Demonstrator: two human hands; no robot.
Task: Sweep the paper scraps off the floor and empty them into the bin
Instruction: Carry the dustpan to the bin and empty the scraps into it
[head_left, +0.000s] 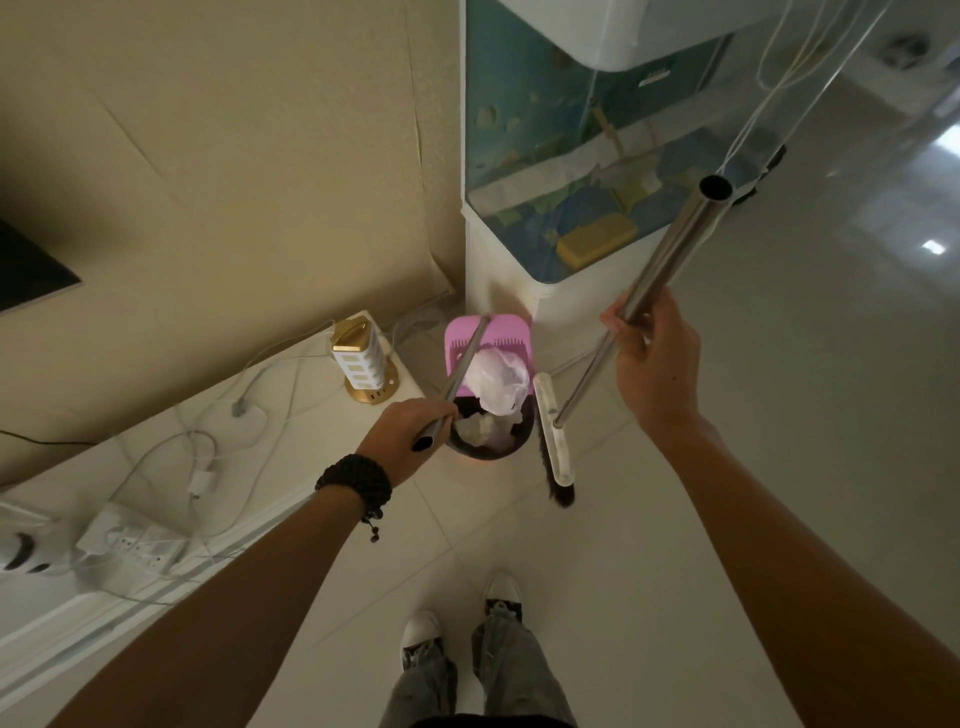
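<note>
My left hand grips the metal handle of a pink dustpan, which is tilted over a dark round bin. White crumpled paper scraps lie at the pan's lower lip, above the bin's mouth. More scraps sit inside the bin. My right hand holds the steel pole of a broom. The broom's white head with dark bristles rests on the floor just right of the bin.
A white low cabinet at left carries a white-and-gold tower socket, cables and a power strip. A fish tank on a white stand stands behind the bin. My two feet are on pale floor tiles.
</note>
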